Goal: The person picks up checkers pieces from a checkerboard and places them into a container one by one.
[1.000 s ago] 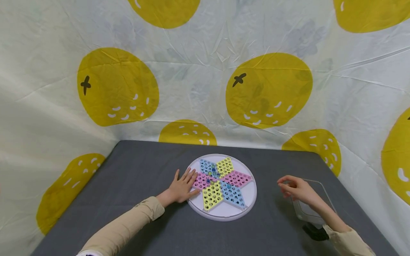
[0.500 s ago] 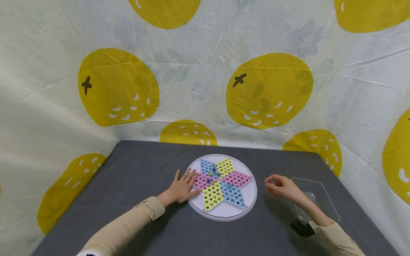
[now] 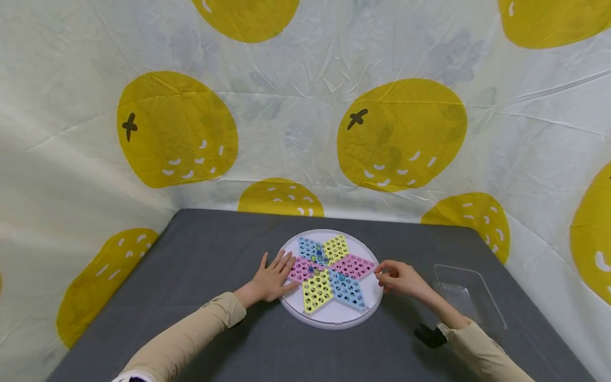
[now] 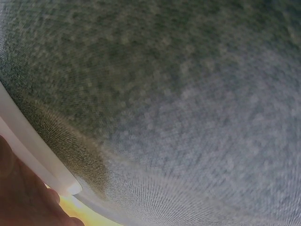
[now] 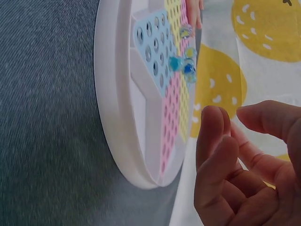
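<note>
A round white Chinese checkers board (image 3: 334, 317) lies on the dark table, bearing a star of blue, yellow and pink holed points. Several glass marbles (image 3: 319, 255) sit around its centre and upper left; a light-blue marble (image 3: 341, 277) is near the blue point. My left hand (image 3: 269, 278) rests with spread fingers on the board's left edge; in the left wrist view only part of that hand (image 4: 26, 197) shows, by the rim. At the right rim hovers my right hand (image 3: 401, 278), fingers loosely bent. In the right wrist view a gap shows between thumb and fingertips (image 5: 211, 120), with nothing visible in it.
A clear plastic box (image 3: 470, 294) stands on the table (image 3: 229, 233) to the right, behind the right forearm. A black strap-like device (image 3: 429, 336) is at the right wrist. A white curtain (image 3: 296, 122) with yellow fruit prints encloses the table's back and sides.
My right hand has moved left, from over the clear box to the board's right rim, uncovering the box. The left hand and the board have stayed in place.
</note>
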Available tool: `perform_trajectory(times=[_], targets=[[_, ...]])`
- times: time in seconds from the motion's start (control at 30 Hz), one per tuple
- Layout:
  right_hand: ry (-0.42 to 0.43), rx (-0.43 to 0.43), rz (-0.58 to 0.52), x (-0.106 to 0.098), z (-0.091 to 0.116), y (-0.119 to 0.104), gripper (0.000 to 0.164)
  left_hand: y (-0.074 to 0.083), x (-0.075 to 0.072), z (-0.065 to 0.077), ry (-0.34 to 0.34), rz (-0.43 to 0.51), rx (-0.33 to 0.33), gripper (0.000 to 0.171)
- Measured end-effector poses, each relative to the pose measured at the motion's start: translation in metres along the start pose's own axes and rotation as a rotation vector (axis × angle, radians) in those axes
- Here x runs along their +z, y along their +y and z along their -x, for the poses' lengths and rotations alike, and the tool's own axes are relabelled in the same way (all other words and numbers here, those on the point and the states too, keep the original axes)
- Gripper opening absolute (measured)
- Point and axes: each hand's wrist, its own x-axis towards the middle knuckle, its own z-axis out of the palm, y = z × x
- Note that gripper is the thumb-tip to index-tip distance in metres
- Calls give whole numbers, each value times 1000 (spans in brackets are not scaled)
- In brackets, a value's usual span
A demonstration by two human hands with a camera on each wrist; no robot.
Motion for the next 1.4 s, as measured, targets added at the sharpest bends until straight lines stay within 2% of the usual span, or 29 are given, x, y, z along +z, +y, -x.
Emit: perform_trajectory(times=[0.3,0.67,0.87,1.4], targets=[[-40,18,-22,18,-16,-9,20,-1,-1,0,-7,-12,-2,72],[-69,-4,-41,35,-32,-17,19,-1,0,0,-12,-21,-4,72],[-69,-51,-34,41,-39,-19,19,-3,4,0,-20,-38,-11,73],[-66,1,-85,58,-52,-12,22,-2,4,-2,8,-12,5,72]])
